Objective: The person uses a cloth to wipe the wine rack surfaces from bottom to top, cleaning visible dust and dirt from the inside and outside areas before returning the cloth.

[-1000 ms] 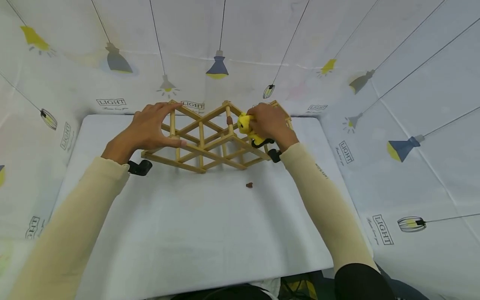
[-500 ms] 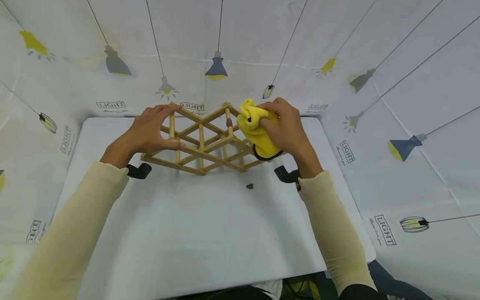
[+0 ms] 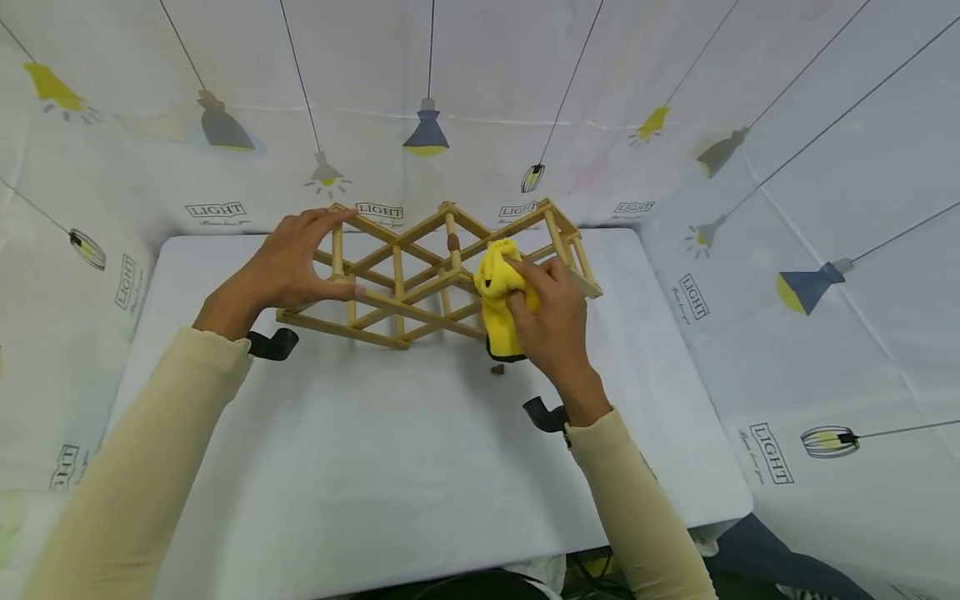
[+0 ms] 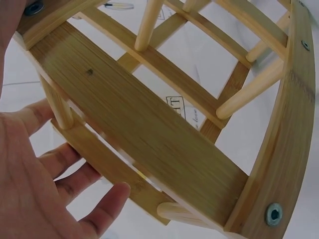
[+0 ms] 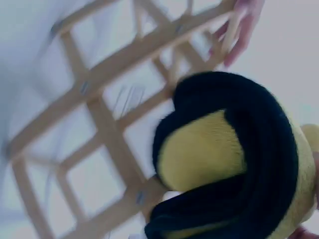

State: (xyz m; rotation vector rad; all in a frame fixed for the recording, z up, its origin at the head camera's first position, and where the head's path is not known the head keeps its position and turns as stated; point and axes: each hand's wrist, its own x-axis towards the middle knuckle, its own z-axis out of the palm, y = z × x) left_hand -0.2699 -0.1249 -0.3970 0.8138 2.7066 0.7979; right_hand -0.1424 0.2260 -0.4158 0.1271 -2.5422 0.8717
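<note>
Where the sleeves reach in: the left sleeve [image 3: 142, 458] and the right sleeve [image 3: 630, 500] are both cream; dark marks near the right one's edge are too small to read.
White table [image 3: 375, 467]: spreads between and beyond the arms.
Brown scrap [image 3: 497, 369]: lies on the table, just on the near side of the cloth.
Right hand [image 3: 551, 312]: thumb and fingers are bent together, pinching the bunched yellow cloth [image 3: 501, 312].
Yellow cloth: black-edged, hangs before the front bars of the wooden rack [image 4: 134, 124]; whether it touches the wood I cannot tell.
Left hand [image 3: 288, 262]: grips the rack's left end, thumb and index finger set wide apart across it; the other fingers are half bent about the end bars.
Wooden rack: a crisscross frame standing toward the table's far side, with metal fasteners [image 4: 273, 214] and a brown patch [image 3: 453, 242] on one upright.
Backdrop [image 3: 360, 75]: printed with hanging lamps [image 3: 427, 129] and boxed labels [image 3: 771, 452] reading "LIGHT", the script beneath too small to read. Between the bars, the left-wrist view shows one label cut off, its final T legible; the right-wrist view blurs the lettering.
</note>
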